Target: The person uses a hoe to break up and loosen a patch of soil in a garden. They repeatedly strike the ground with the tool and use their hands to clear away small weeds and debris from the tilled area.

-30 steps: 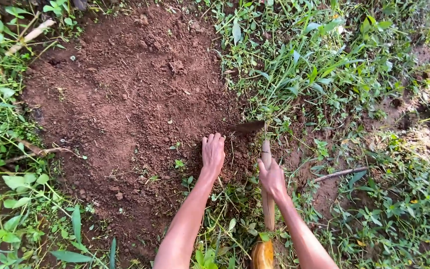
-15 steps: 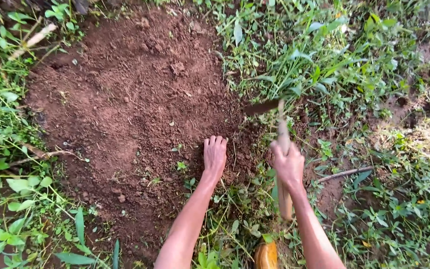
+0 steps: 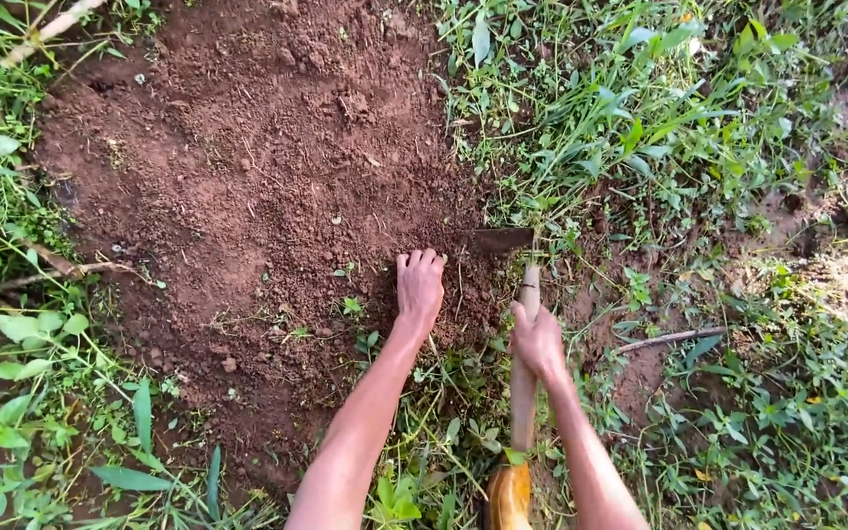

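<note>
My left hand [image 3: 419,286] lies flat on the bare reddish-brown soil [image 3: 247,177], fingers together and pointing away from me, holding nothing. My right hand [image 3: 539,342] is closed around the wooden handle [image 3: 524,393] of a small hoe. The hoe's dark metal blade [image 3: 496,238] sits down in the earth at the border between the soil patch and the weeds, just right of my left fingertips. The handle runs back toward me between my forearms.
Green weeds and grass [image 3: 640,128] cover the ground to the right and along the left edge [image 3: 2,344]. A thin stick [image 3: 664,341] lies right of my right hand. An orange-brown object [image 3: 509,496] sits at the bottom edge near the handle's end.
The hoe was lifted and swung forward half a second ago. Now the blade has come back down into the soil closer to me. My left hand stayed planted.
</note>
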